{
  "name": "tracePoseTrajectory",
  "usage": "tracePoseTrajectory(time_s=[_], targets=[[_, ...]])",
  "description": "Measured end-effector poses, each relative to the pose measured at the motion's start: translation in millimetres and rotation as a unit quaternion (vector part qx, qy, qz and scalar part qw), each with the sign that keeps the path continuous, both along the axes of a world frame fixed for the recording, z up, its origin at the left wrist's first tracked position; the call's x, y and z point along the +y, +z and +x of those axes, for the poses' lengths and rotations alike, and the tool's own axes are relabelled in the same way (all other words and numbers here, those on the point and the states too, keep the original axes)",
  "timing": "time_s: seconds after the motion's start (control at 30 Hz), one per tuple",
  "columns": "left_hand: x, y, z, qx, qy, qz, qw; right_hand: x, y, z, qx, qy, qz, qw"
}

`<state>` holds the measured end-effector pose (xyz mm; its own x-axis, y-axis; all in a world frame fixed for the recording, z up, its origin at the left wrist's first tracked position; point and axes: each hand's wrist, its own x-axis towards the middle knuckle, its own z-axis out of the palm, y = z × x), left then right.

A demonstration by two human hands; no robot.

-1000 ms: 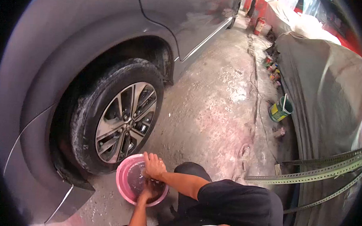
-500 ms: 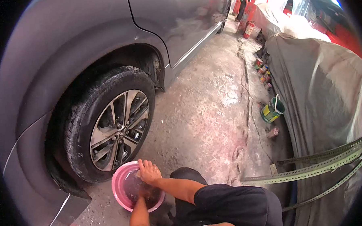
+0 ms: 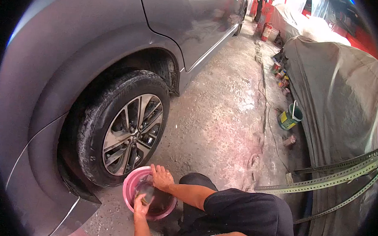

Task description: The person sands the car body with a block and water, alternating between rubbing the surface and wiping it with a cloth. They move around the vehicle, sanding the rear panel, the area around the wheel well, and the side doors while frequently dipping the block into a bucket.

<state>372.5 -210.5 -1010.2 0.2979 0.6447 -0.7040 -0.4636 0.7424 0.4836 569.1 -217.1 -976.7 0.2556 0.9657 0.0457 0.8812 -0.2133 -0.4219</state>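
Observation:
A pink plastic basin point(image 3: 128, 190) with murky water in it stands on the floor beside the car wheel point(image 3: 133, 136). My right hand point(image 3: 162, 177) lies over the far rim, its fingers closed on the edge. Above the water, at the left side of the basin, my left hand point(image 3: 140, 205) is closed on a small, wet, greyish-brown piece point(image 3: 148, 197). Its kind is too blurred to make out.
The grey car point(image 3: 104, 34) fills the left side. On the right are a draped cover point(image 3: 329, 90), a green bucket point(image 3: 289, 118), several small cans point(image 3: 281, 74) and perforated metal strips point(image 3: 321, 181). A fire extinguisher point(image 3: 266, 32) stands farther back on the wet floor.
My left hand has come up out of the basin's water and now shows the small piece in its fingers. My right hand stays at the rim. The whole view has shifted slightly.

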Motion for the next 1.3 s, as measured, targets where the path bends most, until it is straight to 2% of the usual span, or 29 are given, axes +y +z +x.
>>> tracePoseTrajectory(time_s=[0.1,0.13,0.17,0.2,0.23,0.27,0.33,0.37,0.47,0.53,0.57,0.63,0.7,0.73,0.77,0.8,0.83,0.87,0.9,0.93,0.97,1.03,1.07,1.1,1.17,1.2,1.23,1.27,1.3], targets=[[-5,-2,8,0.010,0.041,0.056,0.998,-1,6,3,0.001,0.011,-0.027,1.000],[8,-62,-12,0.110,-0.061,0.137,0.983,-1,5,3,0.001,0.009,-0.024,1.000],[9,-58,-7,0.108,-0.061,0.135,0.983,0,4,2,0.001,0.007,-0.022,1.000],[11,-47,1,0.325,-0.126,0.230,0.908,-1,3,2,-0.001,0.009,-0.024,1.000],[12,-39,8,0.522,-0.184,0.311,0.773,-1,3,2,0.001,0.008,-0.011,1.000],[12,-40,15,0.521,-0.184,0.310,0.774,-1,2,2,0.005,0.006,0.003,1.000],[12,-58,28,0.589,-0.149,0.462,0.645,-1,1,2,0.001,0.004,0.002,1.000],[13,-73,37,0.640,-0.199,0.464,0.579,0,1,2,-0.003,0.003,0.005,1.000],[0,-111,60,0.686,-0.292,0.412,0.524,0,1,1,0.008,-0.003,0.014,1.000],[-5,-128,64,0.697,-0.336,0.470,0.424,-2,1,2,-0.001,0.001,0.014,1.000],[-3,-134,64,0.692,-0.346,0.475,0.419,-1,2,2,-0.009,0.007,0.014,1.000],[2,-139,61,0.639,-0.362,0.428,0.526,-1,4,1,-0.007,0.006,0.014,1.000],[16,-134,53,0.485,-0.296,0.307,0.764,1,5,2,-0.005,0.008,0.016,1.000],[22,-129,48,0.337,-0.203,0.192,0.899,2,4,3,-0.011,-0.002,0.022,1.000],[28,-97,50,0.191,-0.107,0.072,0.973,0,1,0,-0.015,-0.005,0.024,1.000],[25,-53,53,0.103,-0.045,0.005,0.994,2,-5,0,-0.056,-0.032,0.059,0.996],[32,-86,35,0.152,-0.058,0.006,0.987,1,-14,-6,-0.090,-0.042,0.089,0.991],[25,-62,33,0.103,-0.029,0.072,0.992,4,-5,-1,-0.021,-0.037,-0.004,0.999],[31,-35,25,0.059,-0.065,-0.003,0.996,3,2,-2,-0.023,-0.035,0.002,0.999],[14,35,20,0.045,-0.031,0.045,0.997,8,16,1,0.022,-0.012,-0.089,0.996],[-1,71,8,0.007,-0.023,0.142,0.990,0,15,-4,-0.045,-0.015,-0.074,0.996],[-18,108,-23,-0.106,0.122,0.178,0.971,7,26,-7,-0.003,0.008,-0.146,0.989],[-42,138,-71,-0.100,0.263,0.203,0.938,10,14,-33,-0.036,0.039,-0.114,0.992],[-41,168,-87,-0.120,0.316,0.229,0.913,5,3,-16,-0.062,-0.018,-0.071,0.995],[-58,218,-125,0.102,0.476,0.325,0.811,8,-5,-16,-0.114,-0.007,-0.061,0.992],[-56,172,-176,0.203,0.476,0.394,0.759,10,-7,-20,-0.114,-0.012,-0.054,0.992],[-61,234,-173,0.430,0.510,0.351,0.657,10,-8,-16,-0.101,-0.006,-0.056,0.993],[-48,183,-244,0.640,0.504,0.260,0.518,11,-5,-13,-0.089,-0.019,-0.052,0.995],[-39,164,-284,0.621,0.521,0.264,0.522,13,20,-14,-0.034,-0.011,-0.122,0.992]])
